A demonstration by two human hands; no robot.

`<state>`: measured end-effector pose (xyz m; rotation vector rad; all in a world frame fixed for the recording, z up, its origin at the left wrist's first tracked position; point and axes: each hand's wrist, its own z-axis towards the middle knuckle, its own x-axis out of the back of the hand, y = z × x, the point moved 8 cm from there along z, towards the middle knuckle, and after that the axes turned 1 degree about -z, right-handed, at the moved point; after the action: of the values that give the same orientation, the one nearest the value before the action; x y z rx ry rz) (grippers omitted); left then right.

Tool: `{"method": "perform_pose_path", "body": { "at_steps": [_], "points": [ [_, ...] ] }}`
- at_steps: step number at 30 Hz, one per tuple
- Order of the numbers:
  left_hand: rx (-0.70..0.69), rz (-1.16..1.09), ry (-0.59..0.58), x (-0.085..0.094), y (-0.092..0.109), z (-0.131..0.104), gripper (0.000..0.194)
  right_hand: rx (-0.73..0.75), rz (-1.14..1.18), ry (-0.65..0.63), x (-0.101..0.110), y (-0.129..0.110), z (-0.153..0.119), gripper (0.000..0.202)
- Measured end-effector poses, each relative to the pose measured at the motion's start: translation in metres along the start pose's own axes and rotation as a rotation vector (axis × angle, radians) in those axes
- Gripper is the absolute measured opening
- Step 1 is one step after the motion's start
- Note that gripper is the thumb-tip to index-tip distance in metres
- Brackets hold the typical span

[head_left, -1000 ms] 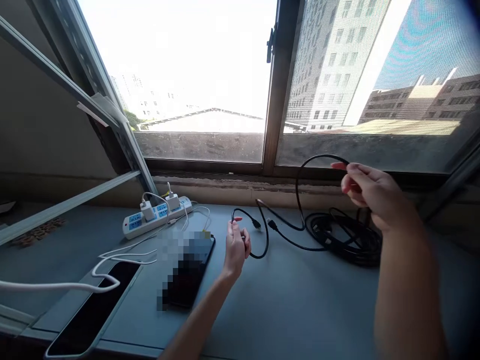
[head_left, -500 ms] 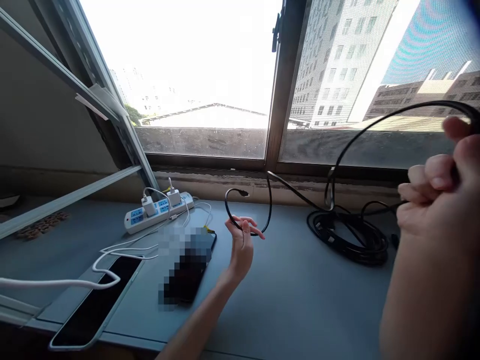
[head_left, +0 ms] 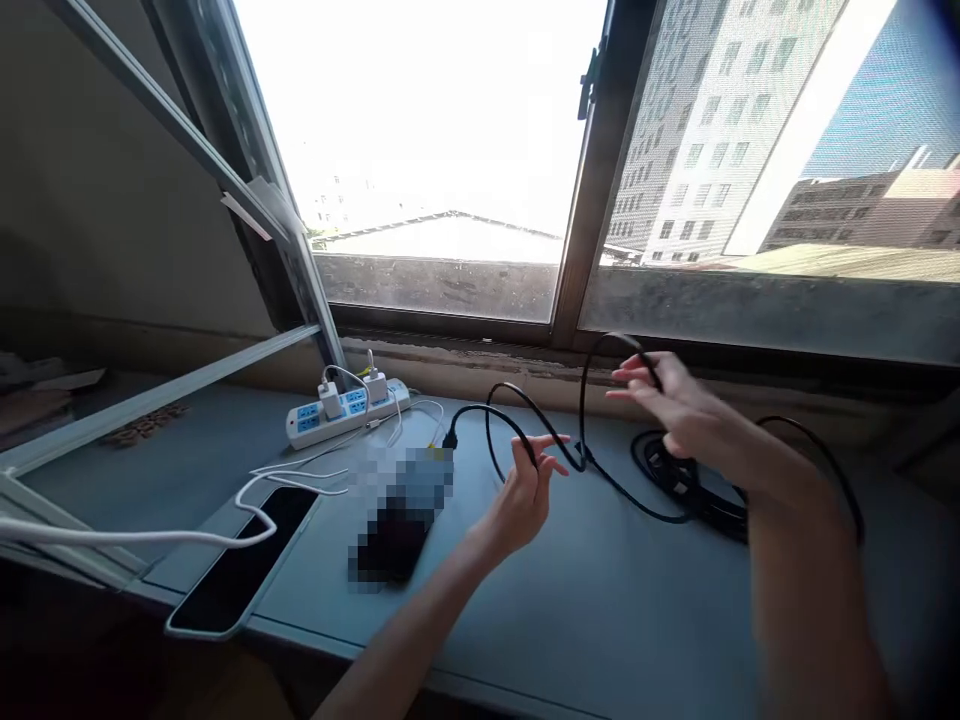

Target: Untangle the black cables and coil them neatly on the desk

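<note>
Plainly, the left fingers (head_left: 522,462) hold the black cable (head_left: 582,410) between them, and seemingly the right fingers (head_left: 649,398) too.

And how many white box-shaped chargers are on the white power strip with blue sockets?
2. One charger sits left of the middle of the power strip; the other charger is farther right. None appears hidden.
</note>
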<state>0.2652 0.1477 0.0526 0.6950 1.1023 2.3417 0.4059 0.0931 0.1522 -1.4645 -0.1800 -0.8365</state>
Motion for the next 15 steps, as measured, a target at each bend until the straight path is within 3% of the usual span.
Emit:
{"method": "perform_pose_path", "body": {
  "at_steps": [3, 6, 11, 15],
  "points": [
    [0.083, -0.146, 0.011, 0.0, -0.008, 0.004, 0.02, -0.067, 0.05, -0.286, -0.045, 0.002, 0.004, 0.035],
    [0.177, -0.25, 0.11, 0.006, -0.02, 0.006, 0.031, -0.085, 0.086, -0.464, -0.078, -0.002, 0.003, 0.037],
    [0.469, -0.541, 0.099, 0.004, -0.033, 0.011, 0.049, -0.069, 0.049, -0.542, -0.104, -0.009, -0.005, 0.043],
    [0.61, -0.755, -0.008, -0.002, -0.019, 0.026, 0.074, -0.015, -0.044, -0.477, -0.107, -0.013, -0.006, 0.048]
  ]
}}
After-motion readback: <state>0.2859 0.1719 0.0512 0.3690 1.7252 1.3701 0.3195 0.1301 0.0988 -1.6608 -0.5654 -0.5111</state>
